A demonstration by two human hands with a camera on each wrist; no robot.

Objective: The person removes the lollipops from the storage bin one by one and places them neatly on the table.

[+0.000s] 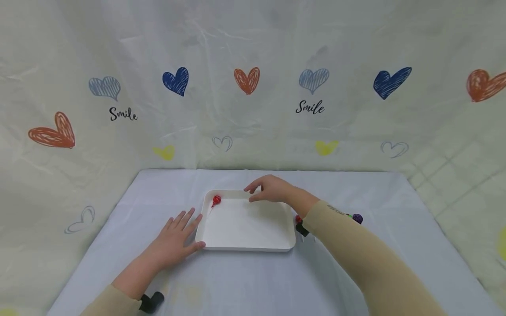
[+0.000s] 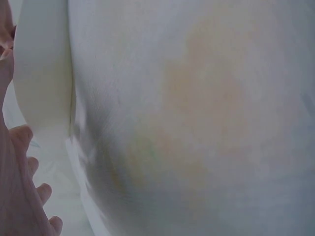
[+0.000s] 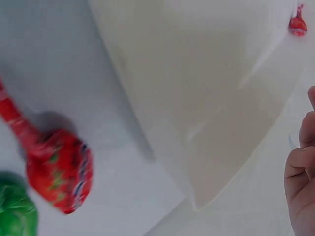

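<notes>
A white tray (image 1: 247, 230) lies on the table with a red-wrapped lollipop (image 1: 216, 200) in its back left corner. My left hand (image 1: 174, 242) is at the tray's left side, fingers spread and thumb at the front left corner. Over the back of the tray hovers my right hand (image 1: 272, 188), its fingers loosely bent and nothing between them. In the right wrist view, another red lollipop (image 3: 59, 169) and a green one (image 3: 17, 211) lie beside the tray. The left wrist view catches part of the left hand (image 2: 19, 182) along the tray wall (image 2: 44, 73).
Right of the tray, a purple lollipop (image 1: 357, 218) and a bit of green show past my right sleeve (image 1: 352, 250), which hides part of that area. A white cloth (image 1: 245, 285) covers the table. Behind it hangs a sheet (image 1: 276, 131) printed with hearts.
</notes>
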